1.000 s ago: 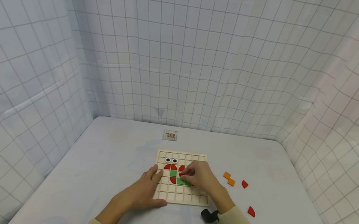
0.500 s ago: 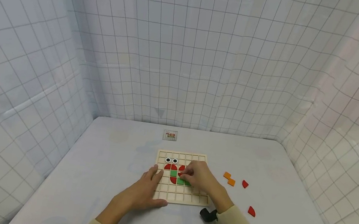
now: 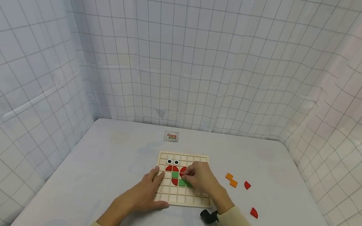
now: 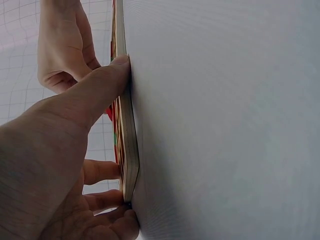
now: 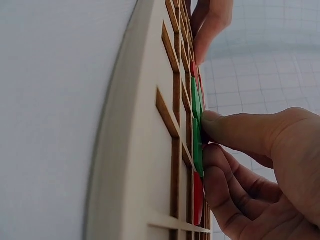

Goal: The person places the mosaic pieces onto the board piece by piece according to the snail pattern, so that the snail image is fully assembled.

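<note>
A wooden grid board (image 3: 176, 199) lies on the table, with eye tiles (image 3: 173, 162), red quarter-circle tiles (image 3: 174, 182) and green square tiles (image 3: 175, 175) set in its cells. My left hand (image 3: 144, 194) rests spread at the board's near left corner, its thumb along the near edge and its fingers at the left side. Over the middle of the board, my right hand (image 3: 201, 177) pinches a red quarter-circle tile (image 3: 181, 174) between thumb and fingers, mostly hidden by them. In the right wrist view, the thumb tip sits right at the green tiles (image 5: 197, 145).
Two orange square tiles (image 3: 231, 180) lie to the right of the board. Beyond them are a loose red quarter-circle tile (image 3: 247, 185) and another red quarter-circle tile (image 3: 254, 213) nearer the front. A small picture card (image 3: 171, 136) lies behind the board.
My right hand stays over the same cells and has shifted only slightly, with less of the red quarter-circle tile showing under the fingertips. My left hand has kept its place on the board.
</note>
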Available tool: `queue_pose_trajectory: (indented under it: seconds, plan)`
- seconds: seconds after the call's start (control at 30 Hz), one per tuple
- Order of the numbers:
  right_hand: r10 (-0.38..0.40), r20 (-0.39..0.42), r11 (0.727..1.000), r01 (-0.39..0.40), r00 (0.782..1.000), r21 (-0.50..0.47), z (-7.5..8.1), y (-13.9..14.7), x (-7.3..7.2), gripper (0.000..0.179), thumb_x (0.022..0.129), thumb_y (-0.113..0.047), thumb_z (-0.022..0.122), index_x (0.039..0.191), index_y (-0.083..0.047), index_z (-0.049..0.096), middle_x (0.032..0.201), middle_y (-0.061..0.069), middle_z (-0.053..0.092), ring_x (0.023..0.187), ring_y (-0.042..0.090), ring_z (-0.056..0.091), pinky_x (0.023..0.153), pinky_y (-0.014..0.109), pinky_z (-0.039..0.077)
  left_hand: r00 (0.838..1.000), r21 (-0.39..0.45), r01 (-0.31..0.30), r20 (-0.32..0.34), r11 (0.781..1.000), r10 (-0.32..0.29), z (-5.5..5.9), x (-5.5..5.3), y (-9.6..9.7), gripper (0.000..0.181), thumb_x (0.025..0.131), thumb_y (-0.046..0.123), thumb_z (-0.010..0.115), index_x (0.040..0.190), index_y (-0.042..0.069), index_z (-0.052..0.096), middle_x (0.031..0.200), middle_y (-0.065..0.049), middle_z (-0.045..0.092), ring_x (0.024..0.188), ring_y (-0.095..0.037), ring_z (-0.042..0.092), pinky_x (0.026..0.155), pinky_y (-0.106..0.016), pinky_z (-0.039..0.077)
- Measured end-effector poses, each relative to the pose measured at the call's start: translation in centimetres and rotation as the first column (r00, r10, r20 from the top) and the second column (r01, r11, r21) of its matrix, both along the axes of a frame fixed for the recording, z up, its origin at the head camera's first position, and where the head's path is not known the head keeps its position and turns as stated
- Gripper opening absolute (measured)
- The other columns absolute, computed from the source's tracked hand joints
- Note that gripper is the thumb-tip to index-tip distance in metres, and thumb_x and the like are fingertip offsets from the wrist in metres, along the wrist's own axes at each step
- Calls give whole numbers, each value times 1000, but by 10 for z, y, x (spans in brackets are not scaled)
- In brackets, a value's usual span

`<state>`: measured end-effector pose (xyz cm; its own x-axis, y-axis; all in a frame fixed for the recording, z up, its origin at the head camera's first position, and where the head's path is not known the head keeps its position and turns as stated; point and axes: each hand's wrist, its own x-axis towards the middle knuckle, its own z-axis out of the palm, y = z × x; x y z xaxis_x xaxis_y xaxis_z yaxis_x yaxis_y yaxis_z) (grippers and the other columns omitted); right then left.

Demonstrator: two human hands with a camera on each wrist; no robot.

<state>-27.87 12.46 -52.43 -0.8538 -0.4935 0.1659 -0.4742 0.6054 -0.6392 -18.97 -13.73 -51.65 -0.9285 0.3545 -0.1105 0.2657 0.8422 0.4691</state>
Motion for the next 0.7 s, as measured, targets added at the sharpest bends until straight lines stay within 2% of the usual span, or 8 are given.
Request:
queue_pose_trajectory:
  seconds: [0.27, 0.7]
  plan:
    - [-55, 11, 998, 55, 998, 5, 2, -4, 2, 6, 101, -11, 93, 95, -12, 93, 98, 0, 82, 85, 5, 71, 75, 22, 61, 1000, -5, -2, -2, 1000, 2, 4, 0, 0, 117, 96, 61, 94, 179, -2, 39, 190, -30, 27, 174, -55, 36, 132, -68, 48]
    - [-64, 16, 998, 65, 998, -5, 1, -4, 3, 7, 104, -8, 88, 100, -9, 93, 102, 3, 84, 87, 6, 68, 76, 23, 61, 1000, 0, 1, 2, 1000, -1, 3, -1, -1, 117, 96, 59, 94, 178, -3, 39, 190, -31, 27, 173, -57, 37, 131, -69, 49]
